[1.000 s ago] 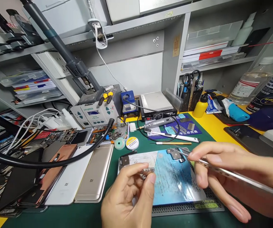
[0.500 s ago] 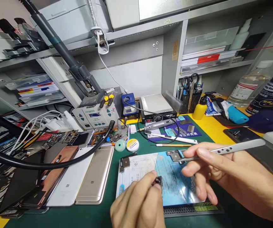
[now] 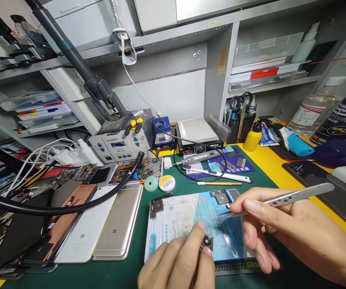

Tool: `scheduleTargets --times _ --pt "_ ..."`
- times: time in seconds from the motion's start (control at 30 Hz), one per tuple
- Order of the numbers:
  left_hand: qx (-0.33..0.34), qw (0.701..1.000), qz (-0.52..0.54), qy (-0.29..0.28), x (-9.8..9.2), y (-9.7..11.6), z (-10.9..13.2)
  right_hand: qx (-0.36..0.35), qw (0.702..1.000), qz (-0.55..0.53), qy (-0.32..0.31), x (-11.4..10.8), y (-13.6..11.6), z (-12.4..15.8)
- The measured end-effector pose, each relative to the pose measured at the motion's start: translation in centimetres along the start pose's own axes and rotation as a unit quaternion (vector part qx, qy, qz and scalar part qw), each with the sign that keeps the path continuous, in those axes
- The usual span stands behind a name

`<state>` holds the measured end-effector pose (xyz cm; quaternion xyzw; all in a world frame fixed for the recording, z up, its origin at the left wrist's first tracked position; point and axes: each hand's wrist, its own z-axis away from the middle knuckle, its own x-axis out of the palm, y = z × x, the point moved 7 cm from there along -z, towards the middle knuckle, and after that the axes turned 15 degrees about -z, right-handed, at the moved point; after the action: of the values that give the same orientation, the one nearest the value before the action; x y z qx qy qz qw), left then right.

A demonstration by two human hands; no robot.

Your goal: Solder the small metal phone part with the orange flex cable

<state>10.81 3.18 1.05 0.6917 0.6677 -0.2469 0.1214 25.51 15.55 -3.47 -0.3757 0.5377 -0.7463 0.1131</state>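
Low in the view, my left hand [image 3: 179,261] is closed with thumb and forefinger on a small camera module [image 3: 207,241], its round dark lens showing. My right hand [image 3: 269,224] grips silver tweezers [image 3: 290,197] like a pen, and their tips hover over the blue half of a printed pad [image 3: 188,208]. Near those tips a small dark part with a square chip [image 3: 220,196] lies on the pad's far edge. Another dark part with a flex strip [image 3: 157,205] rests at the pad's left corner.
Phones [image 3: 117,226] lie side by side at left, under a black hose [image 3: 70,210]. Behind the pad are a brush [image 3: 221,175], a round white tin [image 3: 167,183] and a soldering station [image 3: 120,144]. At right stand a yellow bottle [image 3: 253,137] and a black phone [image 3: 314,188].
My left hand has moved slightly down and turned the camera module so its lens shows more. The tweezers' tips have come down and left, away from the dark chip part.
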Motion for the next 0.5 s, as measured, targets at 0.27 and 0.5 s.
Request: scheduleTargets --times 0.27,0.5 --pt "-0.125 0.99 0.054 0.042 -0.1 -0.6 -0.1 -0.004 1.0 0.002 -0.002 -0.1 0.4 0.0" --pt "-0.195 0.975 0.106 0.014 0.4 -0.9 0.2 0.022 0.997 -0.005 0.069 1.4 -1.1 0.3"
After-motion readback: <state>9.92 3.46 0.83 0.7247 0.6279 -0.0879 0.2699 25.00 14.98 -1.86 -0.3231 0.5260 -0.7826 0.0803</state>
